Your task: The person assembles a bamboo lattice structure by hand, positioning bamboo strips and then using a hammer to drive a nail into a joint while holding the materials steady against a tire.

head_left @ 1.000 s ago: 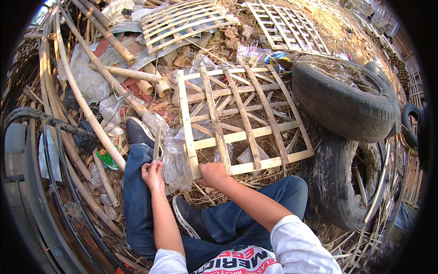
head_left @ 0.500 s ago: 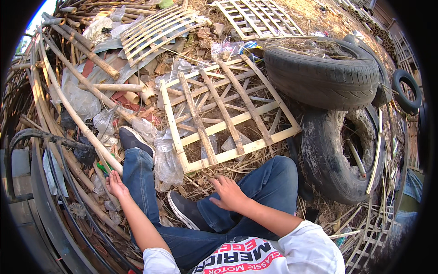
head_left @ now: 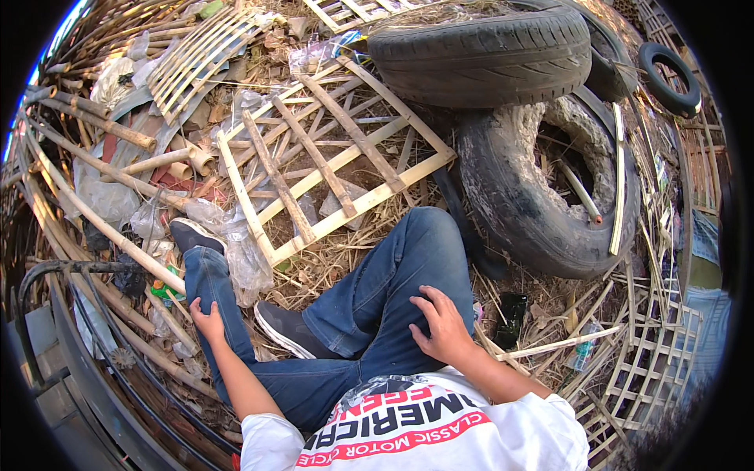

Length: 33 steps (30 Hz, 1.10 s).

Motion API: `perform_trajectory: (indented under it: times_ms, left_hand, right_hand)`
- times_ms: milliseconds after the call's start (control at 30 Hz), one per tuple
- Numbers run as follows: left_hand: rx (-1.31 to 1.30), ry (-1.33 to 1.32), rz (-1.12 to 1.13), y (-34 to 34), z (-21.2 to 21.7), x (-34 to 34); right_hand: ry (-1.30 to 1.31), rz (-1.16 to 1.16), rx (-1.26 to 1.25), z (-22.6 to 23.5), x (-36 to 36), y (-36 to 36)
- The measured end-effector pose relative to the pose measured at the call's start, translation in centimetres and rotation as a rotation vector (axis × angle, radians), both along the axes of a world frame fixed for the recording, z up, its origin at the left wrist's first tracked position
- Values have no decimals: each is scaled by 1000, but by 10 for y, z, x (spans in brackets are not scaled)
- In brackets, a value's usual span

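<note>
My left hand rests beside my left lower leg, fingers apart and holding nothing. Next to it ends a long pale bamboo pole. Over my right thigh is my right hand, its fingers spread and slightly curled, with nothing in it. Beyond my bent legs a bamboo lattice panel lies on the ground, made of split strips crossed by darker slats. Neither hand touches it.
Two old tires, one lying flat and one tilted, stand at the right. Bamboo poles and a metal frame line the left. Other slatted panels lie behind; a lattice piece lies at lower right.
The view has swung to the right, so the panel and tires appear further left and higher. My right hand has drawn back from near the panel to my right thigh. My left hand stays by my leg.
</note>
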<state>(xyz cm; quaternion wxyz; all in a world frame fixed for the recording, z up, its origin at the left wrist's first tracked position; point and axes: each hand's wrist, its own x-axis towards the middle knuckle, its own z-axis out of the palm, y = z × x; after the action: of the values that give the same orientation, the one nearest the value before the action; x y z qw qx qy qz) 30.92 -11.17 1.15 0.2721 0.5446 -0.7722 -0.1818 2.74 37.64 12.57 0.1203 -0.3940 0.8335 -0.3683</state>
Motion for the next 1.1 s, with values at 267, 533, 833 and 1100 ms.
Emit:
perform_trajectory:
  times_ms: [267, 533, 833, 1100]
  left_hand:
    - [-44, -315, -47, 33, 24, -29]
    - [-35, -423, -131, 42, 53, -51]
    - [45, -560, -127, 54, 67, -96]
    - [161, -412, -166, 66, 48, -141]
  right_hand:
    - [-241, -530, -295, -28, -37, 39]
    - [-312, -493, 11, -134, -132, -25]
    - [-501, -460, 9, -117, -117, -29]
    - [-389, -416, -95, -33, -90, 40]
